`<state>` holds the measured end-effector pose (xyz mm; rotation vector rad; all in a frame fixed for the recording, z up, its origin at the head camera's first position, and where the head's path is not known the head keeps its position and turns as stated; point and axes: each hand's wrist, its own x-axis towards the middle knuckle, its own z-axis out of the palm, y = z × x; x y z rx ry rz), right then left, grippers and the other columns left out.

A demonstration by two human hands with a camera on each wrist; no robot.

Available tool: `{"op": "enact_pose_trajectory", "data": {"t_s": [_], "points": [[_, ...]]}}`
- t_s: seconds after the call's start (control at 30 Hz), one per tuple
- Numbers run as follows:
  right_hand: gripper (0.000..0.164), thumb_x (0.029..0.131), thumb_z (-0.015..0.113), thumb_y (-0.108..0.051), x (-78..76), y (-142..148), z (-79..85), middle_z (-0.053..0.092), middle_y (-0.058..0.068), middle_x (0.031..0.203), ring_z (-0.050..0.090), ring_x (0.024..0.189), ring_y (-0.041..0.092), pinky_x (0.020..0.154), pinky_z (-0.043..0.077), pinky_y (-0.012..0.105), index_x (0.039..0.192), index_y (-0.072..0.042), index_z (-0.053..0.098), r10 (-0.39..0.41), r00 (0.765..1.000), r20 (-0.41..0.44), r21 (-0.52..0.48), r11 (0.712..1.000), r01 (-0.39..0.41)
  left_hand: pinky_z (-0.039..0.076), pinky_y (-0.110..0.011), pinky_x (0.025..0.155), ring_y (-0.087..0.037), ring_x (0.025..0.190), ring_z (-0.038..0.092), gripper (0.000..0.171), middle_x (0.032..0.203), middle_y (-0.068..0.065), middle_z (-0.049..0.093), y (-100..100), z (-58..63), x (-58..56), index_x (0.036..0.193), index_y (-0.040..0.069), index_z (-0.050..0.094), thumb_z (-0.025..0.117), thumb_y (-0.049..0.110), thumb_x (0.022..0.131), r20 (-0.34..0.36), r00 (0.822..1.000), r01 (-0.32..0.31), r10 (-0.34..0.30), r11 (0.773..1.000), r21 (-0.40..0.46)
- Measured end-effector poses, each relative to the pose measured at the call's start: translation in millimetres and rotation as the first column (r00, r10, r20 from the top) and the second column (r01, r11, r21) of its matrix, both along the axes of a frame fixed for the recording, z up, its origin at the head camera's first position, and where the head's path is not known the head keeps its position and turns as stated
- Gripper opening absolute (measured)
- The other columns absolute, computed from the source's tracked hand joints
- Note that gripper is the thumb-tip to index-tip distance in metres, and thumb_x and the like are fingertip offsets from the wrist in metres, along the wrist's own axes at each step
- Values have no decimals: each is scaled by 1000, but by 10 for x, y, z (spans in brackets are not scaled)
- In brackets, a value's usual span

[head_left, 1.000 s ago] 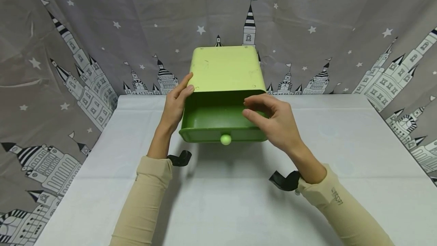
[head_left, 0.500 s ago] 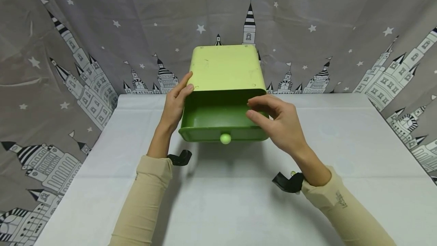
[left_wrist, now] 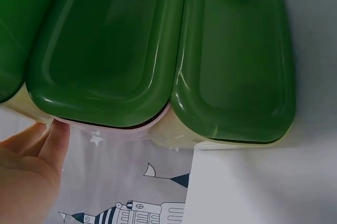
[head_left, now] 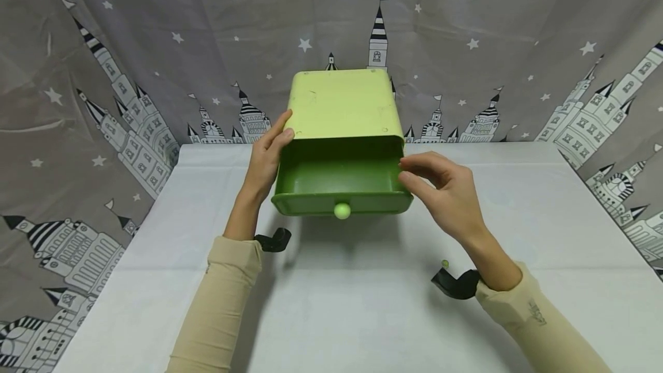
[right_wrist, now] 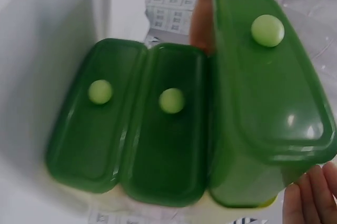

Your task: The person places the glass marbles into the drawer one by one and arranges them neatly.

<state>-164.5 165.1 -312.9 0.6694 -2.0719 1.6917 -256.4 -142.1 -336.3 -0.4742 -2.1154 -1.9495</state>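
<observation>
A small drawer cabinet point(head_left: 342, 102) with a pale yellow-green top stands at the back middle in the head view. Its top drawer point(head_left: 342, 203), dark green with a light green round knob point(head_left: 342, 210), is pulled out and shows a bare inside. Two closed drawers, a middle one point(right_wrist: 166, 145) and a bottom one point(right_wrist: 87, 134), show below it in the wrist views. My left hand point(head_left: 264, 160) rests its fingertips against the cabinet's left side near the front edge. At the drawer's right rim, my right hand point(head_left: 448, 194) has loosely bent fingers, thumb apart from them, with nothing visible between.
On the white tablecloth point(head_left: 352, 304) a tiny green round thing point(head_left: 445, 263) lies beside the right wrist's black camera mount point(head_left: 458, 285). Behind the table hangs a grey curtain point(head_left: 217, 27) printed with castles and stars.
My right hand has moved right, from over the drawer to its right rim. The tiny green thing has come into sight from behind the camera mount. Left hand, cabinet and drawer stay put.
</observation>
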Motion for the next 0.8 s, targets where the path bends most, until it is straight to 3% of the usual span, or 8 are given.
{"op": "enact_pose_trajectory", "data": {"t_s": [0.3, 0.8], "points": [[15, 88, 67, 8, 27, 232, -147, 68, 17, 101, 66, 94, 13, 90, 51, 23, 102, 6, 72, -94, 995, 23, 25, 995, 93, 23, -29, 116, -9, 145, 25, 51, 157, -2, 34, -4, -6, -9, 151, 11, 42, 51, 24, 103, -2, 1000, 0, 0, 1000, 0], [17, 88, 67, 8, 138, 517, -431, 67, 16, 102, 65, 94, 8, 90, 50, 19, 105, 8, 70, -140, 988, 62, 98, 986, 133, 21, -27, 116, -9, 145, 23, 51, 157, -2, 34, -2, -3, -18, 151, 11, 42, 51, 24, 102, 13, 1000, -12, 11, 1000, 10]]}}
